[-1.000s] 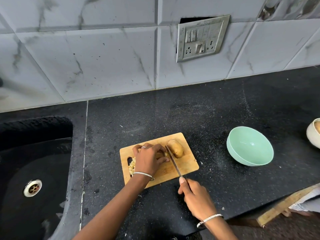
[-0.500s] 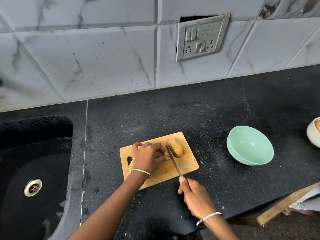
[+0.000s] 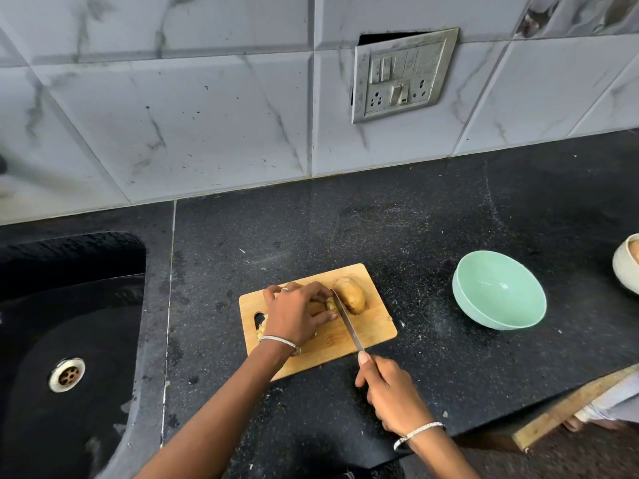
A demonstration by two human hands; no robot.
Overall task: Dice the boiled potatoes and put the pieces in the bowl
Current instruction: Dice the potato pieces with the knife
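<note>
A small wooden cutting board lies on the black counter. A brown potato half rests at the board's far right. My left hand curls over another potato piece beside it and mostly hides it. Diced bits lie under my left wrist near the board's handle hole. My right hand grips the handle of a knife, whose blade runs between my left fingers and the brown half. An empty mint-green bowl sits to the right of the board.
A black sink with a steel drain lies at the left. A cream bowl holding something brown is cut off at the right edge. A tiled wall with a switch plate stands behind. The counter's front edge runs below my right hand.
My left hand has shifted slightly toward the blade over the potato piece. The knife and right hand stay nearly in place.
</note>
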